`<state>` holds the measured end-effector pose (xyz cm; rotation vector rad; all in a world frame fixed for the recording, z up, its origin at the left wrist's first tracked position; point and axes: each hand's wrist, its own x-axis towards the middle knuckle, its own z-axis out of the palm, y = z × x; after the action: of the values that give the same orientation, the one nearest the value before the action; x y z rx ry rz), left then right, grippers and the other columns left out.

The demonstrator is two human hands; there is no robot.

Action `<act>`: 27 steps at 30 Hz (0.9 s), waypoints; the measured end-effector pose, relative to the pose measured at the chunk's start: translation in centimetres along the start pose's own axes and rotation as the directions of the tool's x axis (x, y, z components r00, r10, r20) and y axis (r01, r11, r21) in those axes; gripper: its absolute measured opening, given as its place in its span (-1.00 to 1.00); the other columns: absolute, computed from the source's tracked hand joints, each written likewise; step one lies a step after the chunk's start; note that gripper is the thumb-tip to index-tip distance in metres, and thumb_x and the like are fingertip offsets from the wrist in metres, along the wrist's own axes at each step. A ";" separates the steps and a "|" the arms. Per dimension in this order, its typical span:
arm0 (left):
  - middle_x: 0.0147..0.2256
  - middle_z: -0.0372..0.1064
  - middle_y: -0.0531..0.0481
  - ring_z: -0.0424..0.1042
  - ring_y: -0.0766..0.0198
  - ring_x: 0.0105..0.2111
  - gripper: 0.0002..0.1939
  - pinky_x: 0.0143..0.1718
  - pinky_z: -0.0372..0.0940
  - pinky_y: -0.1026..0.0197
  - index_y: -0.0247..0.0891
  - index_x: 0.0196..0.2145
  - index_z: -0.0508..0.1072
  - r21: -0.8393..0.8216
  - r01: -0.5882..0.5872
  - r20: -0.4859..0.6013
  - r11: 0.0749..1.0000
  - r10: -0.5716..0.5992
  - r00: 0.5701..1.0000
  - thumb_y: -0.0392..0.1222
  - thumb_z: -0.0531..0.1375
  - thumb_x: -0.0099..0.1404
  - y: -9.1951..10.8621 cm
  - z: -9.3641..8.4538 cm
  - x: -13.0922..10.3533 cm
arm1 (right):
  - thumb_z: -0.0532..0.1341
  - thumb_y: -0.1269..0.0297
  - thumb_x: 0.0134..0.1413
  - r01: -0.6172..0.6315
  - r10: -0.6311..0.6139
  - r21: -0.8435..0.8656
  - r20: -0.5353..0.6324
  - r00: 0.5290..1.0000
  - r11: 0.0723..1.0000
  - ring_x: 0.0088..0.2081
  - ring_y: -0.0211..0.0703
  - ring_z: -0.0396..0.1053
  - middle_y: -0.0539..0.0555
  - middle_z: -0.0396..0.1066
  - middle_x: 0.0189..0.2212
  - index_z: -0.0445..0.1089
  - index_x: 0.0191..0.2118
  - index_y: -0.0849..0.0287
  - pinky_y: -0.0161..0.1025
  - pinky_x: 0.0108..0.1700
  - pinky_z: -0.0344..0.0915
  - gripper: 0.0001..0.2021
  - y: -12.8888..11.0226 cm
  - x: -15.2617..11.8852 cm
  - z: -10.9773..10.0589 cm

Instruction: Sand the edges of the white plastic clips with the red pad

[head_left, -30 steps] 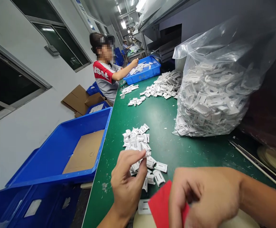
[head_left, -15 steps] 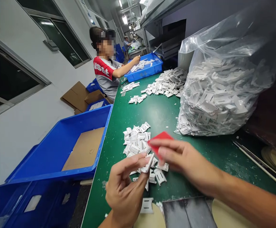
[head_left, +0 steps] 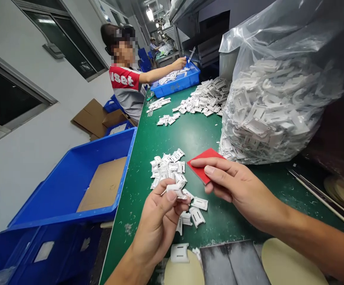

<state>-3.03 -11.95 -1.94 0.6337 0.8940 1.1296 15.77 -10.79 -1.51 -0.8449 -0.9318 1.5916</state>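
Observation:
My left hand (head_left: 163,213) pinches a small curved white plastic part (head_left: 176,190) between thumb and fingers, above the front of a loose pile. In my right hand (head_left: 231,178) is a flat red pad (head_left: 203,160) with a grey edge, gripped between thumb and fingers. Pad and part are apart. Beyond my left hand lies the pile of similar white parts (head_left: 167,166), each with slots. A few more, such as one slotted part (head_left: 197,217), lie between my hands on the green table (head_left: 142,209). Another white part (head_left: 179,252) rests nearer me, by a cream disc (head_left: 184,273).
A large clear bag (head_left: 275,107) of white parts stands at the right. Blue bins (head_left: 71,215) flank the table's left edge. Farther back, a co-worker (head_left: 127,79) reaches over a blue tray (head_left: 176,84). A dark, dusty plate (head_left: 234,263) lies at the front.
My hands have moved apart, and the white part in my left hand is turned to lie flatter. The red pad has tilted, showing its face. The co-worker's arm has stretched farther out.

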 end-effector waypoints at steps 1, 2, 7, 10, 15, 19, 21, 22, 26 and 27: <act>-0.41 0.53 0.04 0.54 0.38 -0.43 -0.75 -0.36 0.45 0.39 -0.26 -0.19 0.49 -0.021 0.011 0.011 1.000 -0.011 1.000 -0.27 0.39 0.17 0.0 0.0 0.0 | 0.22 0.29 0.26 0.009 -0.009 0.014 0.020 1.000 1.000 -0.45 -0.44 0.28 -0.01 0.44 -0.35 0.56 -0.08 0.06 -0.51 -0.57 0.04 -0.81 -0.1 -0.2 0.1; -0.41 0.52 0.04 0.52 0.39 -0.44 -0.76 -0.37 0.44 0.39 -0.26 -0.20 0.48 -0.033 0.017 0.020 0.999 -0.016 1.000 -0.27 0.39 0.17 0.0 0.0 0.0 | 0.23 0.31 0.25 0.023 -0.023 0.017 0.039 0.999 1.000 -0.43 -0.45 0.30 -0.02 0.45 -0.32 0.57 -0.08 0.05 -0.52 -0.55 0.08 -0.81 -0.1 -0.3 0.2; -0.39 0.47 0.05 0.45 0.43 -0.44 -0.81 -0.35 0.40 0.39 -0.28 -0.20 0.46 -0.058 0.025 0.054 0.998 -0.022 0.998 -0.29 0.34 0.23 -0.2 -0.3 -0.1 | 0.28 0.32 0.22 0.056 -0.057 0.011 0.104 0.993 0.998 -0.56 -0.52 0.19 -0.09 0.47 -0.44 0.56 -0.05 0.02 -0.57 -0.61 0.06 -0.79 0.0 -0.7 0.4; -0.39 0.46 0.05 0.43 0.44 -0.45 -0.85 -0.36 0.39 0.39 -0.28 -0.20 0.46 -0.061 0.032 0.069 0.998 -0.027 0.997 -0.29 0.32 0.25 -0.2 -0.4 0.0 | 0.33 0.34 0.16 0.041 -0.044 0.035 0.090 0.995 0.999 -0.61 -0.52 0.13 -0.09 0.47 -0.52 0.57 -0.06 0.06 -0.57 -0.65 0.02 -0.77 0.0 -0.7 0.6; -0.32 0.49 0.01 0.47 0.39 -0.36 -0.85 -0.26 0.42 0.34 -0.26 -0.19 0.47 -0.050 0.037 0.105 0.998 -0.032 0.994 -0.27 0.31 0.27 -0.2 -0.2 0.0 | 0.39 0.28 0.08 -0.011 0.010 0.017 0.065 0.998 1.000 -0.64 -0.51 0.11 -0.08 0.45 -0.55 0.59 -0.10 0.07 -0.57 -0.66 0.04 -0.77 0.3 -0.8 0.8; -0.29 0.57 0.02 0.54 0.41 -0.36 -0.66 -0.24 0.44 0.40 -0.15 -0.08 0.49 0.047 -0.016 0.073 0.999 0.012 0.997 -0.38 0.35 0.20 -0.2 -0.1 -0.3 | 0.39 0.34 0.07 0.057 -0.060 0.045 0.081 0.995 0.997 -0.59 -0.51 0.20 -0.10 0.46 -0.51 0.60 -0.14 0.04 -0.58 -0.59 0.16 -0.80 0.4 -0.9 0.8; -0.32 0.58 0.05 0.56 0.40 -0.37 -0.65 -0.23 0.44 0.42 -0.12 -0.09 0.53 0.095 -0.059 0.062 0.994 0.053 0.997 -0.36 0.38 0.17 -0.2 -0.1 -0.4 | 0.38 0.38 0.09 0.089 -0.094 0.060 0.091 0.991 0.994 -0.57 -0.51 0.25 -0.13 0.46 -0.52 0.61 -0.16 0.01 -0.60 -0.55 0.20 -0.80 0.3 -1.2 0.9; -0.34 0.58 0.06 0.57 0.40 -0.37 -0.69 -0.23 0.44 0.42 -0.13 -0.12 0.55 0.111 -0.079 0.061 0.991 0.073 0.995 -0.34 0.38 0.17 -0.3 -0.1 -0.4 | 0.37 0.39 0.09 0.097 -0.102 0.054 0.098 0.990 0.994 -0.55 -0.50 0.29 -0.14 0.45 -0.53 0.61 -0.16 -0.02 -0.60 -0.52 0.23 -0.80 0.3 -1.4 0.9; -0.31 0.59 0.07 0.57 0.38 -0.31 -0.79 -0.16 0.43 0.40 -0.14 -0.24 0.57 0.144 -0.142 0.076 0.979 0.132 0.988 -0.32 0.40 0.15 -0.5 -0.1 -0.4 | 0.36 0.37 0.12 0.153 -0.143 -0.072 0.135 0.981 0.986 -0.29 -0.39 0.49 -0.11 0.59 -0.35 0.59 -0.09 -0.09 -0.53 -0.22 0.38 -0.74 0.4 -1.9 1.0; -0.30 0.59 0.06 0.56 0.38 -0.30 -0.79 -0.16 0.43 0.39 -0.14 -0.24 0.57 0.152 -0.153 0.081 0.976 0.142 0.987 -0.31 0.41 0.14 -0.5 0.0 -0.4 | 0.36 0.37 0.12 0.170 -0.153 -0.105 0.156 0.976 0.980 -0.22 -0.35 0.51 -0.09 0.61 -0.28 0.59 -0.09 -0.08 -0.50 -0.16 0.39 -0.75 0.4 -1.9 1.0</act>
<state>-2.90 -12.44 -2.25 0.8766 0.8940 1.1693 15.07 -12.81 -1.35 -0.7196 -1.1800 1.4834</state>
